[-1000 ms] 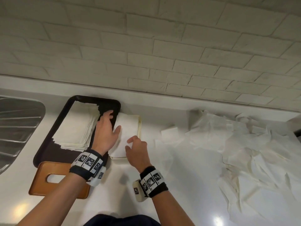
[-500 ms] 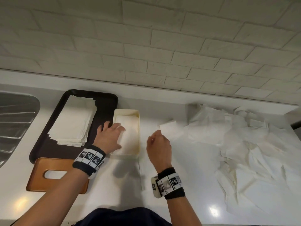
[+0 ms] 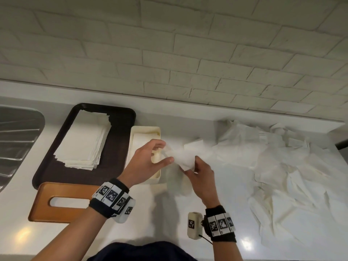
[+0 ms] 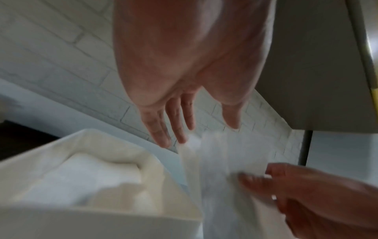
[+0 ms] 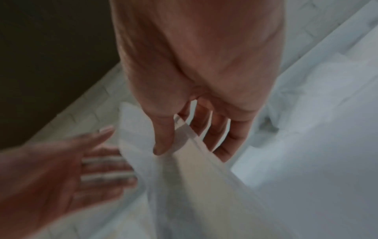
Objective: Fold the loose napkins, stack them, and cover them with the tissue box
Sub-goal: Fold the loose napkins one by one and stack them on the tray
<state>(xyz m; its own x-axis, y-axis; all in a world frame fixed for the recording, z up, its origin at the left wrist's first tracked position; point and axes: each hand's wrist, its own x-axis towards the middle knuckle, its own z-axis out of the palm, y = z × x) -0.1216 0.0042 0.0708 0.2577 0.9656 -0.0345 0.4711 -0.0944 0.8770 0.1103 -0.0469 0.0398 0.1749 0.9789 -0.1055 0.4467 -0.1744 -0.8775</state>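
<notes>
My right hand [image 3: 191, 166] pinches a loose white napkin [image 3: 183, 157] between thumb and fingers, lifted just right of the cream container [image 3: 146, 129]. The right wrist view shows the thumb pressing the napkin [image 5: 194, 177] against the fingers. My left hand [image 3: 166, 152] hovers over the container's right edge. Its fingers are spread and straight and reach the napkin's left edge [image 4: 214, 161]. Folded napkins [image 4: 92, 174] lie inside the container. A brown wooden tissue box cover [image 3: 64, 200] with an oval slot lies at the front left.
A black tray [image 3: 120, 117] holds a stack of flat napkins [image 3: 84, 140] left of the container. A wide heap of loose napkins [image 3: 273, 166] covers the counter's right side. A steel sink [image 3: 17, 138] is at the far left, and a brick wall runs behind.
My left hand lifted off the folded napkins in the container and moved right. My right hand took a napkin from the heap's edge and raised it toward the left hand.
</notes>
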